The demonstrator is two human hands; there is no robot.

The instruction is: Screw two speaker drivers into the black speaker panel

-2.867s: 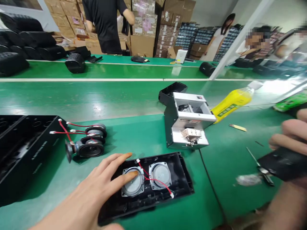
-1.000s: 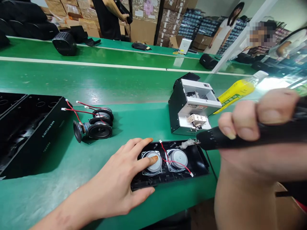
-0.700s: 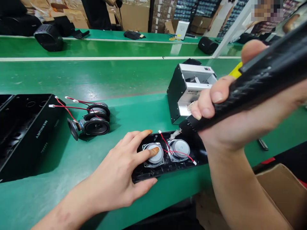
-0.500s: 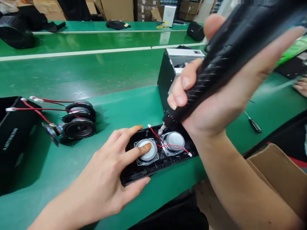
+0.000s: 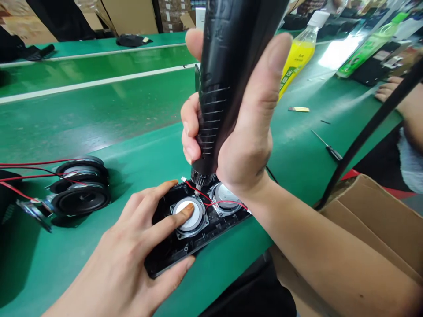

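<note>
On the green workbench (image 5: 99, 110) two loose black round speaker drivers (image 5: 79, 189) with red wires lie at the left. A yellow plastic bottle (image 5: 297, 59) stands behind, a thin black screwdriver (image 5: 327, 147) lies at the right, near a brown cardboard box (image 5: 373, 220).

Loose speakers (image 5: 81, 191) crowd left; bottle (image 5: 297, 57) right.

Matt blk plastic driver (image 5: 228, 66), ribbed grip

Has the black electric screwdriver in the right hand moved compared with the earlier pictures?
Yes. The black electric screwdriver has swung from lying nearly level to upright, and its tip has come down between the two round silver speaker drivers in the black plastic panel.
</note>
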